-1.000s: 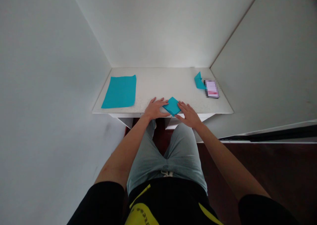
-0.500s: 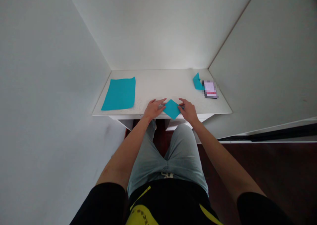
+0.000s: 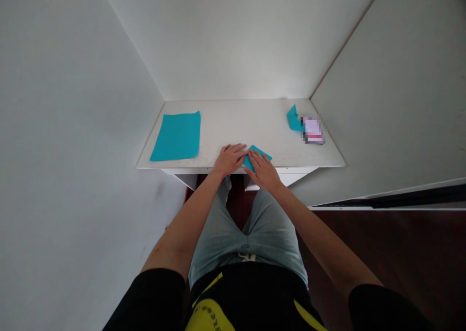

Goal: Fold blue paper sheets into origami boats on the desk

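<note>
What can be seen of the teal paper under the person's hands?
The teal paper looks thin and matte, and seems folded into a small shape. It lies flat near the front edge of the white table. The right hand rests on it and hides much of it, leaving a pointed corner showing. The left hand sits at its left side.

left hand [image 3: 230,159]: flat, palm down; right hand [image 3: 262,172]: flat, palm down
</note>
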Demonstrator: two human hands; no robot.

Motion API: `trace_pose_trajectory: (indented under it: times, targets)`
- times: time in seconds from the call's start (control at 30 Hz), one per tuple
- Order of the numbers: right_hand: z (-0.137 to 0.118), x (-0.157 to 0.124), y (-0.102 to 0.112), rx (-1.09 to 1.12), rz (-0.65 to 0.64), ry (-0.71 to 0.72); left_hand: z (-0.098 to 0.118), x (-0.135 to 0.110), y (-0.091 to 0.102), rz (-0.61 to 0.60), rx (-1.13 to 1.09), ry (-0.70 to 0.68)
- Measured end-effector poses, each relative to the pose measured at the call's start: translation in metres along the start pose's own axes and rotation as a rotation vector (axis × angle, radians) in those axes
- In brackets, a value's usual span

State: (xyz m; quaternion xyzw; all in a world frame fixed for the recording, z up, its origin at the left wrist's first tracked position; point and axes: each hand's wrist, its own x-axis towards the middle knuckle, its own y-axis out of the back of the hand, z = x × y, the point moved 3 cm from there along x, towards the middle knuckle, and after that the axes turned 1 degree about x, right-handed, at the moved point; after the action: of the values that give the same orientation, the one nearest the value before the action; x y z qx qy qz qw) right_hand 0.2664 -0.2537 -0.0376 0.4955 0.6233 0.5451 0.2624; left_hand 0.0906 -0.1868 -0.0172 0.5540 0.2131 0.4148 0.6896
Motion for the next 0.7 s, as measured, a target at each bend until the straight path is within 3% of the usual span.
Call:
trace_pose_trajectory:
  times: [0.4, 0.7]
  targets:
    - [0.046, -0.025, 0.013, -0.020, 0.005, -0.043, 0.001, -0.001, 0.000, 0.007, 0.013, -0.017]
    - [0.056, -0.030, 0.014, -0.010, -0.016, -0.001, 0.008, -0.005, -0.001, 0.011, 0.029, -0.021]
